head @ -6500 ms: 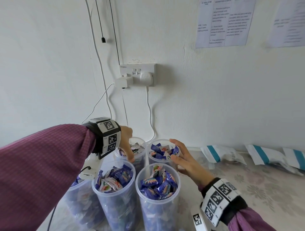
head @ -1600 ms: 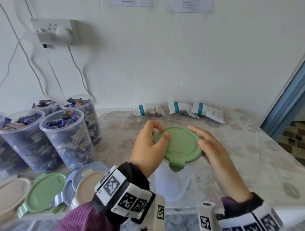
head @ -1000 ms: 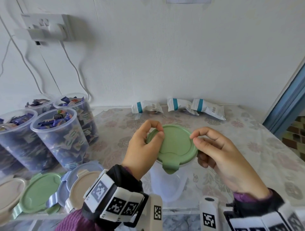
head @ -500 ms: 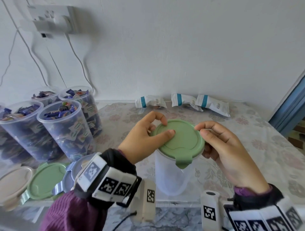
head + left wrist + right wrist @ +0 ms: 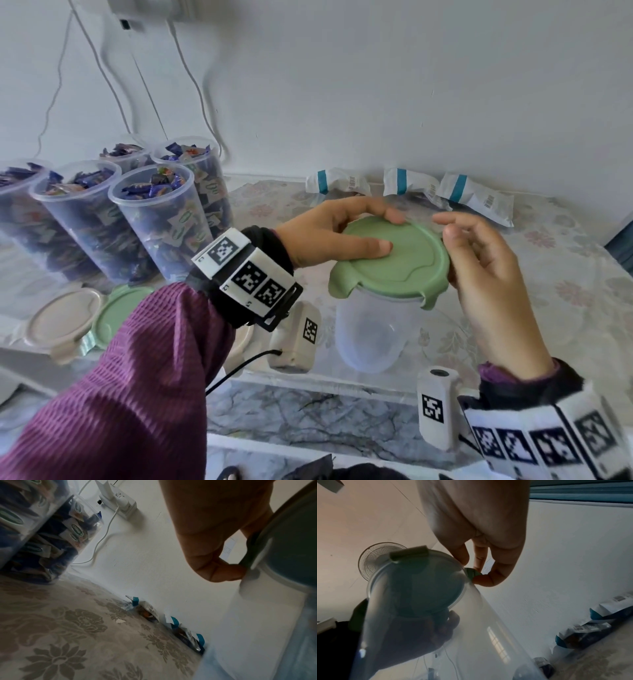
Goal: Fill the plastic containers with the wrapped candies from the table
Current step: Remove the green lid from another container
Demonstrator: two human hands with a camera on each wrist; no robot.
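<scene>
An empty clear plastic container [image 5: 371, 330] stands near the table's front edge with a green lid [image 5: 400, 263] on top. My left hand [image 5: 388, 231] holds the lid's left side, its thumb flat on top and its fingers over the far rim. In the left wrist view those fingertips [image 5: 223, 573] curl against the lid's rim [image 5: 254, 545]. My right hand [image 5: 448, 228] is at the lid's right rim, where the thumb and fingers [image 5: 486, 578] pinch a green tab [image 5: 471, 573]. Several containers full of wrapped candies [image 5: 156, 219] stand at the left.
Three white bags with teal stripes [image 5: 337, 180] [image 5: 411, 181] [image 5: 476, 198] lie along the wall behind. Loose beige [image 5: 63, 318] and green [image 5: 118, 313] lids lie at the front left. A socket with hanging cables [image 5: 120, 505] is on the wall above the full containers.
The lid has turned on the container, so its front tab now points to the lower left. My left thumb lies further across the top. My right hand stays at the right rim.
</scene>
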